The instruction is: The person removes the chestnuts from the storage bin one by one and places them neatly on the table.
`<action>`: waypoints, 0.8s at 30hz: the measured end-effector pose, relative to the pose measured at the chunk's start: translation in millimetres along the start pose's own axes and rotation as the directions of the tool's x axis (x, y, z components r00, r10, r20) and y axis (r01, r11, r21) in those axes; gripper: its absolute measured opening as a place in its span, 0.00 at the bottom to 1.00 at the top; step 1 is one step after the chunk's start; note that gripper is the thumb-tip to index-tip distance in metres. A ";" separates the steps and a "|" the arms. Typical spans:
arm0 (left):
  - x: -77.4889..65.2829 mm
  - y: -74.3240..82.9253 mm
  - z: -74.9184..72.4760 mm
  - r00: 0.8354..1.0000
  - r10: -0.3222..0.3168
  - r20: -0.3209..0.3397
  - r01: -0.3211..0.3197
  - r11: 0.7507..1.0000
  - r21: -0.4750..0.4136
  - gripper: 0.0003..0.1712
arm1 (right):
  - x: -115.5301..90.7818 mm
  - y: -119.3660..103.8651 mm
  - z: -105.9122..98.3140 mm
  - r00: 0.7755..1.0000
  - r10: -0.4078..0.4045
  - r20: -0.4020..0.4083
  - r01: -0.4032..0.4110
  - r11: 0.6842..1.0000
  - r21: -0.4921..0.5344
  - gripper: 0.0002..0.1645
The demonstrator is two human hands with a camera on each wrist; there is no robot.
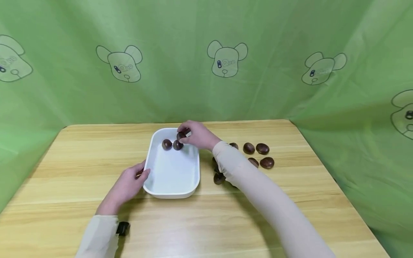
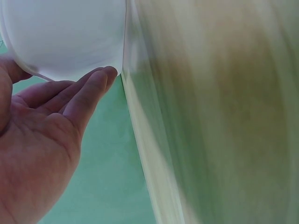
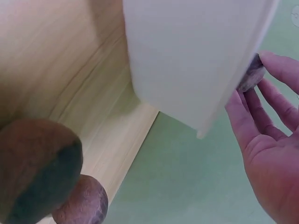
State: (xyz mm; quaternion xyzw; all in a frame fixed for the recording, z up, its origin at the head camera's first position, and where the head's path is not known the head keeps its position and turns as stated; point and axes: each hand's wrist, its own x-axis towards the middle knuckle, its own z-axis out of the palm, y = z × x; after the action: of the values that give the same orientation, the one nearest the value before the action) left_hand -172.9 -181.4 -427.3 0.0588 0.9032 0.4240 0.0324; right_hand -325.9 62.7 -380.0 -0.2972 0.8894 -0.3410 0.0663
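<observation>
A white rectangular tray sits on the table, with two dark brown chestnuts lying in its far half. My left hand holds the tray at its near left side, thumb at the rim and fingers along the outer wall, as the left wrist view also shows. Over the far right part of the tray, my right hand pinches another chestnut between thumb and fingertips. In the head view this held chestnut is close above the right one of the two in the tray.
Several more chestnuts lie on the wooden table right of the tray, some partly hidden by my right sleeve. A green curtain with printed bear heads encloses the table at the back and sides.
</observation>
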 end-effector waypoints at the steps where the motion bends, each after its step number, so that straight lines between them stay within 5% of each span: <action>1: 0.2 -0.4 0.0 1.000 0.000 -0.001 0.000 1.000 -0.001 0.30 | -1.9 -0.1 -1.4 1.000 -0.002 -0.008 0.002 1.000 0.021 0.23; 24: -1.9 2.5 0.6 1.000 0.000 0.006 0.000 1.000 0.000 0.30 | -61.6 6.6 -32.6 0.995 0.001 -0.101 0.031 0.946 0.323 0.21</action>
State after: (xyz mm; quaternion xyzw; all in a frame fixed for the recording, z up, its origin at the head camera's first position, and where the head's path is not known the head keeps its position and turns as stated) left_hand -170.7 -179.6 -425.8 0.0600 0.9030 0.4240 0.0352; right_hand -289.4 120.4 -364.8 -0.2717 0.8213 -0.4972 0.0670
